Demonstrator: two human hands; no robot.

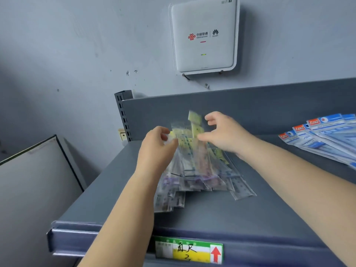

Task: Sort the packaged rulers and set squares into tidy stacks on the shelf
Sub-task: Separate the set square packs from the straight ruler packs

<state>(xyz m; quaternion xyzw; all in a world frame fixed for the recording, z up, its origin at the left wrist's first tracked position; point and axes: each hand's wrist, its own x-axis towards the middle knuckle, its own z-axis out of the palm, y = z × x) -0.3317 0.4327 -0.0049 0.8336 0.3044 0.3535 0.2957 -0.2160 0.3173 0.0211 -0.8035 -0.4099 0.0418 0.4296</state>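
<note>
Head view, looking down on a grey metal shelf (212, 214).

- Ruler packs (194, 176): a loose fanned pile of clear sleeves is seen mid-shelf, near ends splayed toward the front edge, far ends lifted and bunched between the two hands. One sleeve sticks out to the right at the near end. Pile is not squared up.
- Left hand (156, 149): fingers are curled and the far-left corner of the pile is pinched between thumb and fingertips. Forearm is stretched in from the lower left.
- Right hand (225, 132): placed at the far-right side of the pile, fingers half curled. A yellowish pack (195, 120) is raised above the rest just beside the thumb and fingers; blur is heavy there, so an actual grip on it cannot be told.
- Set square packs (323, 139): blue-and-white sleeves with red header tags are fanned out overlapping on the same shelf at the far right, well apart from the ruler pile, partly cut off by the frame edge.
- Shelf back panel stands behind the pile; a slotted upright (123, 116) is fixed at its left end.
- Price label (189, 250) is clipped into the shelf's front rail: green and yellow, handwritten characters, red arrow pointing up.
- White wifi router (204, 35) is mounted on the wall above the shelf, small green light lit.
- A grey board (32, 182) is leaned at the lower left.
</note>
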